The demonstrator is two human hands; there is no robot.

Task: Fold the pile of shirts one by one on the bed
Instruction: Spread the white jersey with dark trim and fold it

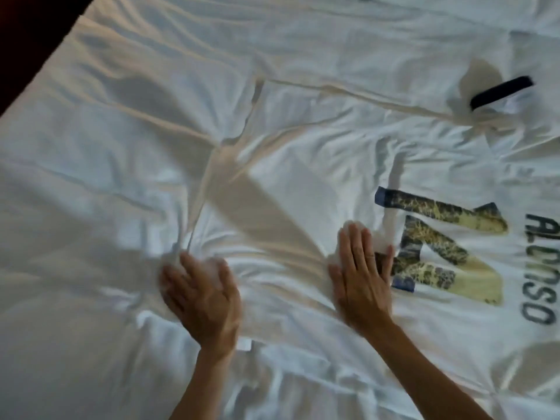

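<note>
Both hands lie on a white football shirt with the dark name ALONSO and a big yellow and blue number (348, 183) printed on it. The left hand (201, 295) is low in the middle of the frame. It looks blurry, and its fingers seem to bunch up a bit of the white cloth near the shirt's bottom edge, but I cannot tell for sure if it pinches it. Creases run out from it like a star, so it may be tugging the cloth tight. The right hand (360, 274) is just beside it, lower right of the middle. Its fingers are straight and flat, and it presses down on the shirt next to the number. I think it does this to hold the shirt still and rub the wrinkles out before folding.

The shirt is spread out flat across the right half of the frame, with its back facing up. It has no folds in it yet, so the folding of this one is only starting. Farther up, at the upper right, a dark band on the sleeve end (501, 92) shows. Under it all is a white crumpled bed sheet (106, 131), which fills the left side. At the upper left corner, the dark edge of the bed (27, 34) shows.
</note>
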